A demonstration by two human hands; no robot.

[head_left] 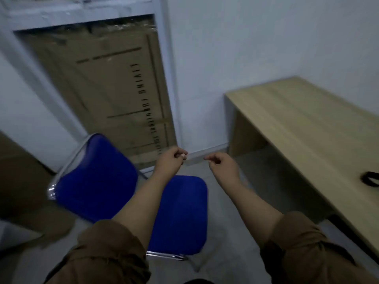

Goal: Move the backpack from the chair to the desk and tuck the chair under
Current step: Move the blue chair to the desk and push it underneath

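A blue padded chair [180, 214] with a chrome frame stands on the floor in front of me, its backrest [96, 177] to the left and its seat bare. A light wooden desk [303, 128] stands to the right against the wall. At the desk's right edge a black strap [370, 178] pokes into view; the rest of that item is out of frame. My left hand [171, 158] and my right hand [219, 162] are held out above the chair's far side, fingers curled, holding nothing. Both sleeves are brown and rolled up.
A large flat cardboard box [114, 89] leans in a white frame against the far wall behind the chair. Another brown cardboard piece [22, 181] stands at the left. The floor is pale grey, and the space under the desk [266, 171] is open.
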